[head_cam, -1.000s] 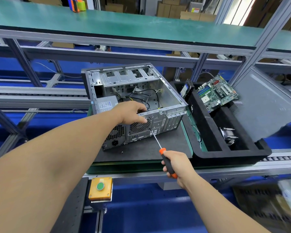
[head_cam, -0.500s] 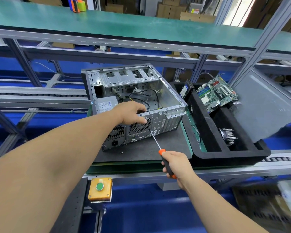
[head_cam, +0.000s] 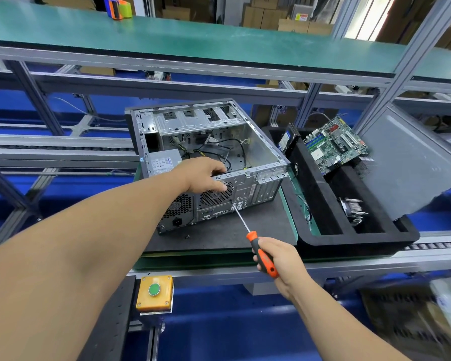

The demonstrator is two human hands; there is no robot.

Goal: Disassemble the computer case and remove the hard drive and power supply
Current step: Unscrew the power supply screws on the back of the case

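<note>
An open metal computer case (head_cam: 263, 155) lies on its side on a dark mat (head_cam: 261, 227), rear panel facing me. The grey power supply (head_cam: 163, 161) sits inside at the near left corner. My left hand (head_cam: 206, 174) grips the top edge of the rear panel, fingers curled over it above the fan grille. My right hand (head_cam: 279, 259) holds an orange-and-black screwdriver (head_cam: 261, 252); its tip touches the rear panel just below the fan. A hard drive (head_cam: 287, 139) stands in the black tray to the right.
A black foam tray (head_cam: 349, 238) to the right holds a green motherboard (head_cam: 333, 144) and a heatsink (head_cam: 353, 207). The grey side panel (head_cam: 412, 162) leans behind it. A loose screw (head_cam: 187, 236) lies on the mat. A yellow button box (head_cam: 154, 291) sits below the bench edge.
The screwdriver and my right hand have shifted slightly up and left, toward the case. My left hand has stayed on the rear panel edge.
</note>
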